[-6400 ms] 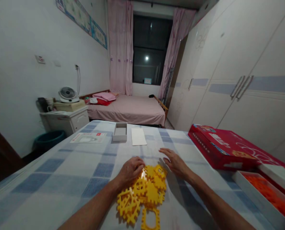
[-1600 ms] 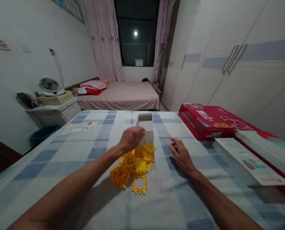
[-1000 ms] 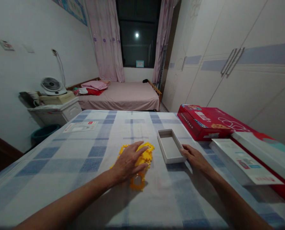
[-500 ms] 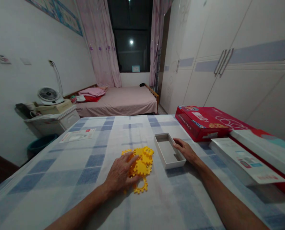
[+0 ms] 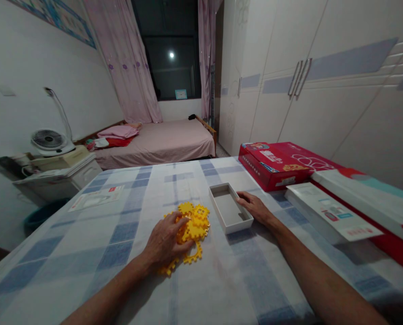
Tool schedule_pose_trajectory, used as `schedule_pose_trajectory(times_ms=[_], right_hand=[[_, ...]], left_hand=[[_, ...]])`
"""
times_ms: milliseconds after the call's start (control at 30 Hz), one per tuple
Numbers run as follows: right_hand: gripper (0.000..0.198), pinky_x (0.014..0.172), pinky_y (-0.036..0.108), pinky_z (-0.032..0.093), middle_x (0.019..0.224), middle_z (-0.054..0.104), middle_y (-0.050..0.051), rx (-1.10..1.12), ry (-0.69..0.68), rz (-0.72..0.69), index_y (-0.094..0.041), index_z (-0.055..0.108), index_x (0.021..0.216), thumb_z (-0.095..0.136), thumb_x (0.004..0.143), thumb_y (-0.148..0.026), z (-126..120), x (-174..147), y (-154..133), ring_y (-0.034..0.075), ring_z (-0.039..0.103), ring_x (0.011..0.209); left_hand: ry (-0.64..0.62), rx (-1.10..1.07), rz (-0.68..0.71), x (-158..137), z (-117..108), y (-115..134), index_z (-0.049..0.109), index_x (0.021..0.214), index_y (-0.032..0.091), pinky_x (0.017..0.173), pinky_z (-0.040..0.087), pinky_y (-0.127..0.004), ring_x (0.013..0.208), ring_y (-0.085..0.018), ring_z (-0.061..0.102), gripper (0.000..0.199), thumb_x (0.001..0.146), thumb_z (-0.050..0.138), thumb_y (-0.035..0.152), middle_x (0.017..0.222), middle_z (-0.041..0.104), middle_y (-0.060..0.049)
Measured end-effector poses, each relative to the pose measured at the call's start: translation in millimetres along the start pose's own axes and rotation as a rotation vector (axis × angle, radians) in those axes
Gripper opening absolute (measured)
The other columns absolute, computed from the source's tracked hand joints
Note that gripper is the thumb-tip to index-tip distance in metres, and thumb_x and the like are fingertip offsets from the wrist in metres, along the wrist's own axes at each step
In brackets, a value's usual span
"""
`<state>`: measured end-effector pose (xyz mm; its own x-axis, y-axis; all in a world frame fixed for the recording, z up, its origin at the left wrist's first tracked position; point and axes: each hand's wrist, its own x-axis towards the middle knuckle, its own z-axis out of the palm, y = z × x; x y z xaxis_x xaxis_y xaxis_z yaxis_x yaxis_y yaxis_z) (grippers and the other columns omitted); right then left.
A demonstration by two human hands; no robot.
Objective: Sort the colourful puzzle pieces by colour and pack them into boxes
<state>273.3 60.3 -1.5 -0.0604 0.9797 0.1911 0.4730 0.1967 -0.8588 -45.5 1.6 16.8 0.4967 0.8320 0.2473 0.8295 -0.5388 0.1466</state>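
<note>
A pile of yellow plastic pieces with toothed edges (image 5: pixel 196 229) lies on the checked cloth, one of them a ring. My left hand (image 5: pixel 167 234) rests over the pile's left side, its fingers and thumb curled round some pieces; the palm hides part of them. To the right of the pile stands a shallow white box (image 5: pixel 230 208), open at the top with nothing visible inside. My right hand (image 5: pixel 255 207) grips the box by its right wall, fingertips over the rim.
A red box (image 5: pixel 275 164) sits at the table's far right. In front of it lie a white printed carton (image 5: pixel 333 214) and a long white box. A printed sheet (image 5: pixel 96 198) lies flat at the left. Beyond the table is a bed (image 5: pixel 167 140).
My left fingers have drawn together on the yellow pieces, and a piece now shows below the hand. My right hand stays on the white box. The camera view has turned slightly right.
</note>
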Motion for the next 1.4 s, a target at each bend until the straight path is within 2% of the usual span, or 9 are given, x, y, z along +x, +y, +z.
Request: schedule_pose_trajectory(times_ms=[133,300,433,600,767,900,1133,1233,1400], right_hand=[[0.036,0.084,0.033,0.047,0.102,0.068,0.005,-0.017,-0.015,0.001,-0.018,0.064,0.105,0.050,0.079,-0.039,-1.3,-0.7,-0.9,0.021,0.061,0.094],[0.037,0.084,0.033,0.047,0.104,0.068,0.006,-0.041,-0.015,-0.012,-0.017,0.064,0.106,0.049,0.080,-0.039,-2.7,-0.4,-1.0,0.022,0.061,0.095],[0.036,0.085,0.033,0.047,0.104,0.068,0.005,-0.046,-0.016,-0.020,-0.018,0.065,0.105,0.049,0.080,-0.038,-2.7,0.2,-0.7,0.022,0.061,0.096],[0.034,0.085,0.034,0.047,0.103,0.068,0.004,-0.054,-0.006,-0.016,-0.019,0.066,0.103,0.050,0.080,-0.038,-2.9,-0.2,-1.0,0.022,0.061,0.095],[0.034,0.087,0.036,0.047,0.103,0.068,0.004,-0.055,-0.008,-0.020,-0.020,0.065,0.104,0.049,0.081,-0.038,-2.8,-0.6,0.5,0.022,0.061,0.095],[0.034,0.087,0.037,0.047,0.102,0.068,0.005,-0.059,-0.008,-0.024,-0.020,0.065,0.104,0.049,0.082,-0.039,-2.3,-0.3,1.5,0.022,0.061,0.095],[0.035,0.085,0.034,0.046,0.102,0.068,0.005,-0.064,-0.002,-0.015,-0.019,0.065,0.102,0.049,0.080,-0.040,-1.7,-0.3,-0.5,0.021,0.061,0.094],[0.036,0.085,0.033,0.047,0.102,0.068,0.005,-0.063,-0.006,-0.005,-0.019,0.065,0.103,0.049,0.080,-0.041,-1.3,-0.5,-1.7,0.020,0.061,0.093],[0.037,0.087,0.034,0.045,0.103,0.068,0.004,-0.083,-0.031,-0.010,-0.019,0.064,0.105,0.047,0.082,-0.042,-1.4,-0.9,-3.1,0.021,0.060,0.095]], left_hand=[[0.020,0.046,0.010,3.4,1.0,-2.4,0.059,0.106,0.021,0.079,0.050,-0.035,0.091,-0.021,0.059,0.035,0.083,0.051,0.046,0.105,0.059,-0.008],[0.068,0.107,0.048,4.5,6.9,-4.3,0.056,0.108,0.017,0.081,0.052,-0.034,0.094,-0.022,0.061,0.031,0.088,0.045,0.038,0.107,0.062,-0.010],[0.118,0.134,0.020,4.1,11.9,-6.1,0.051,0.111,0.013,0.083,0.052,-0.035,0.097,-0.023,0.062,0.029,0.087,0.043,0.027,0.109,0.062,-0.014],[0.143,0.077,-0.003,4.2,12.1,-9.0,0.052,0.106,0.014,0.080,0.054,-0.036,0.092,-0.023,0.064,0.026,0.085,0.043,0.026,0.102,0.065,-0.012],[0.231,-0.072,-0.075,9.8,4.0,-13.0,0.051,0.108,0.017,0.079,0.054,-0.035,0.089,-0.021,0.065,0.028,0.085,0.042,0.028,0.100,0.065,-0.009],[0.316,-0.144,-0.087,22.9,-14.3,-11.1,0.052,0.105,0.017,0.080,0.052,-0.033,0.088,-0.020,0.064,0.027,0.083,0.043,0.028,0.098,0.065,-0.007],[0.391,-0.251,0.034,79.6,-38.6,36.1,0.054,0.102,0.014,0.080,0.049,-0.032,0.085,-0.019,0.062,0.026,0.080,0.045,0.024,0.094,0.064,-0.007],[0.383,-0.250,0.075,111.6,-33.9,63.6,0.055,0.100,0.014,0.079,0.049,-0.031,0.084,-0.019,0.061,0.024,0.079,0.047,0.023,0.092,0.064,-0.008],[0.320,-0.193,0.033,147.7,-11.7,94.5,0.057,0.095,0.016,0.074,0.048,-0.029,0.081,-0.019,0.062,0.018,0.081,0.049,0.026,0.090,0.064,-0.007]])
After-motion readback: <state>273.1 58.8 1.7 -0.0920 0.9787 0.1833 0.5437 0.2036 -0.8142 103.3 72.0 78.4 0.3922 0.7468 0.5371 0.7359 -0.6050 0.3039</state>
